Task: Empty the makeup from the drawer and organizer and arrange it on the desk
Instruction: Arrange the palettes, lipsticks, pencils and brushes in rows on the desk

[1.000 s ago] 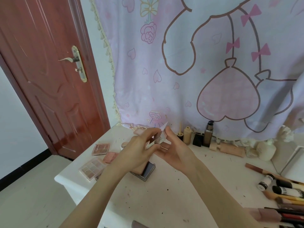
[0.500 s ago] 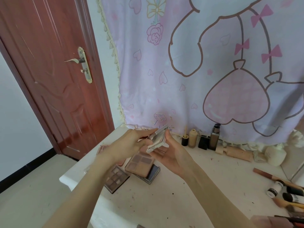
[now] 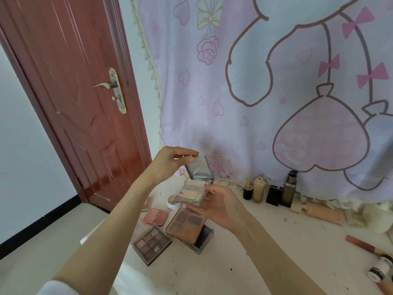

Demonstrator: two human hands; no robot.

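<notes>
At far left we see a red-brown door (image 3: 70, 99), shut, with a metal handle (image 3: 110, 85). Right of it, a pink cartoon curtain (image 3: 265, 81) hangs behind the white desk (image 3: 234, 262).

Our left hand (image 3: 170, 161) is raised above the desk's left part. Its thumb and forefinger are pressed together, pinching the top edge of the compact's lid (image 3: 198, 170); the other fingers are curled behind and largely hidden. The lid stands open, roughly upright.

The compact (image 3: 191, 191) is held in the air over the desk, between both hands. Its pale powder pan faces up.

Below it on the desk lie a nine-pan palette (image 3: 151, 243), a pink blush (image 3: 155, 217) and a four-pan brown palette (image 3: 185, 224), which rests on a dark flat case (image 3: 203, 239). A white round jar (image 3: 172, 204) sits behind the blush, partly hidden by the compact.

Our right hand (image 3: 221, 207) supports the compact's base from the right. The thumb lies against the base's right edge; the fingers run under it and we cannot tell how they lie.

Further right, along the curtain, stand a small black pot (image 3: 247, 191), a beige bottle (image 3: 259, 189), a black cap (image 3: 273, 195) and a dark tall bottle (image 3: 289, 189). A pink tube (image 3: 321, 212) lies beside them. A brown pencil (image 3: 361, 245) and a small jar (image 3: 380, 269) lie at the right edge.
</notes>
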